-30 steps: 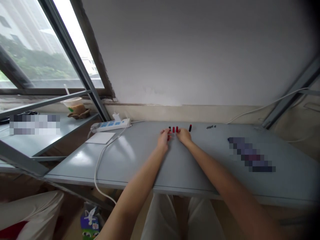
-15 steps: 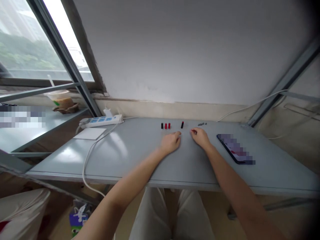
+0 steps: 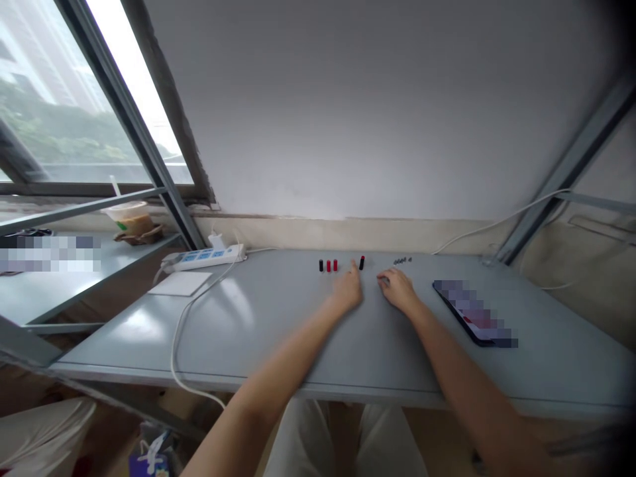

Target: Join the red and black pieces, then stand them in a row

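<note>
Head view: has advanced the left hand to just beside the red-topped black cylinder on the table, now within reach of it, curling the right hand nearby; cannot tell whether holding anything in either grip.

The single head-worn camera sits above the near side of the desk and faces forward and down, with the wall filling the upper field and the window at upper left. Viewing range is wide: the left hand and right hand appear small near centre, and the legs occupy the lower edge.
</note>
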Demonstrator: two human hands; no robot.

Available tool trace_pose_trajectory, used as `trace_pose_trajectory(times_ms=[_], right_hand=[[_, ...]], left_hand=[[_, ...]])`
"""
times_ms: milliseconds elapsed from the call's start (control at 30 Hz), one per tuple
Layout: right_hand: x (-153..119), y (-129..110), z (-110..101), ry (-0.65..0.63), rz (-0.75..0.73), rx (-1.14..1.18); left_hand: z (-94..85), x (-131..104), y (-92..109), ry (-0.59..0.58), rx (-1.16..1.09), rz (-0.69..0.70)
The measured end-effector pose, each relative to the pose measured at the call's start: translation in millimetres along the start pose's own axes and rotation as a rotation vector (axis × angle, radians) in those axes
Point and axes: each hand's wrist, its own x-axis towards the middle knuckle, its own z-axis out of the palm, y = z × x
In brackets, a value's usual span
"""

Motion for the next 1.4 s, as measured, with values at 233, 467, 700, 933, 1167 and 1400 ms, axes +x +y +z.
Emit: trace_pose_trajectory(times_ms=[233, 467, 700, 933, 1167, 1400], right_hand=[[-2.6, -9.2, -4.9, -0.105, 0.068, -0.037], [-3.4, -14.9, 3.6, -0.157, 0.055, -0.067], [1.3, -14.8, 18.7, -0.251, 0.095, -0.105], [8.5, -12.3, 26.3, -0.316, 0.104, -0.118], [8.4, -12.7, 29.3, -0.255, 0.092, -0.117], [6.4, -13.6, 23.6, 0.01, 0.042, 0.133]], left_hand=[[5.4, 16.5, 18.5, -0.154, 0.493, -0.023], [14.4, 29.9, 16.8, -0.161, 0.515, 0.034], [16.2, 34.7, 24.2, -0.085, 0.542, 0.091], [4.1, 21.7, 15.9, -0.047, 0.437, 0.123], [-16.6, -3.7, -8.8, 0.119, 0.035, 0.045], [-7.1, -7.6, -24.0, 0.217, -0.367, 0.019]])
